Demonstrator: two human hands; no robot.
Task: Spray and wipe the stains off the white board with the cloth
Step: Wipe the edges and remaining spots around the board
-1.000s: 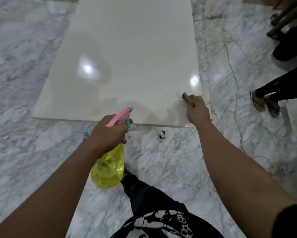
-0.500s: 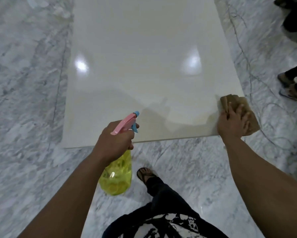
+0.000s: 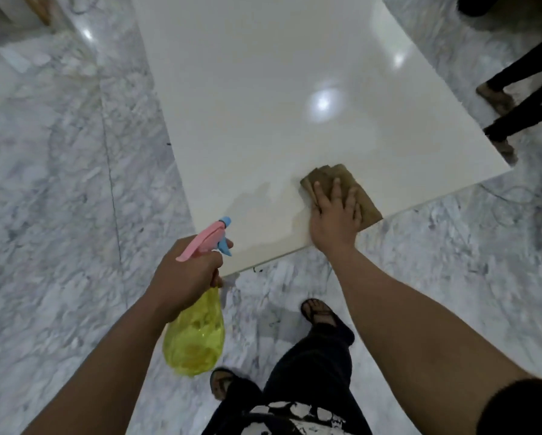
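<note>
While flat on cloth (image 3: 354, 189), right hand (image 3: 335, 215).

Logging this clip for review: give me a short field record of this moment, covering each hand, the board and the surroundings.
left hand: gripping a spray bottle with a yellow body and pink trigger, held off the board's near edge
right hand: flat on a brown cloth, fingers spread
cloth position: on the white board, by its near edge
board surface: glossy, faint marks near the cloth
surroundings: marble floor, another person's legs at right

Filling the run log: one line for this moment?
left hand: holds spray bottle | right hand: flat on cloth | white board: near edge
</note>
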